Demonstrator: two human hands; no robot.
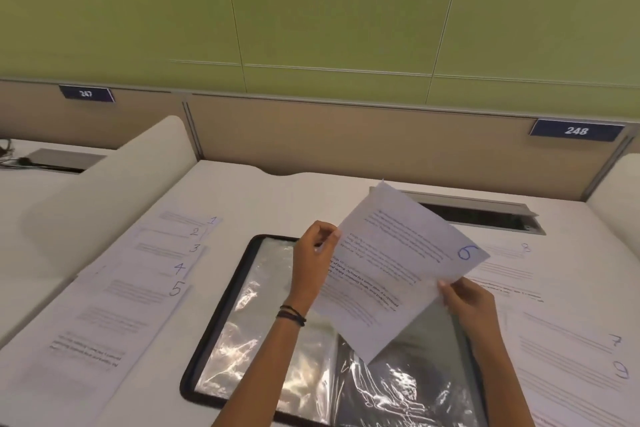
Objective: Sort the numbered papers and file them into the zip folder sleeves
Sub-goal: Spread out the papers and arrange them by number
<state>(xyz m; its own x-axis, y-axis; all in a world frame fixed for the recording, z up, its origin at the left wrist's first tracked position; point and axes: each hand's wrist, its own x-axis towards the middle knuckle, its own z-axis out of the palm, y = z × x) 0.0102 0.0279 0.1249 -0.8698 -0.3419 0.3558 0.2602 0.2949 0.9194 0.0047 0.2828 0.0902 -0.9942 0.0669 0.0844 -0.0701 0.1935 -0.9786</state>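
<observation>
Two bare hands held a single printed sheet marked 6 (398,263) in the air, seen from above by the person's head camera. The left hand (317,253) came up from the bottom centre, forearm angled up and to the right, dark cord bracelets (291,315) at the wrist. Its fingers were curled and pinched the sheet's left edge. The right hand (467,302) rose from the lower right and gripped the sheet's lower right edge, thumb on the printed face and fingers hidden behind the paper. The sheet was tilted, its top corner pointing away from the person, with the blue handwritten 6 near its right corner.

Directly below the sheet lay the zip folder (221,305), open flat on a white desk (277,198), with a dark zipped border and shiny clear sleeves (249,340) that caught the light. The sheet did not touch the sleeves.

To the left of the folder, a fanned stack of papers numbered 1 to 5 (138,305) lay on the desk, each number showing at its right edge. To the right lay a paper marked 8 (509,253) and, nearer the person, papers marked 7 and 9 (571,357). A grey cable hatch (485,211) sat in the desk behind the sheet, and a blue plaque reading 248 (576,130) hung on the beige divider.
</observation>
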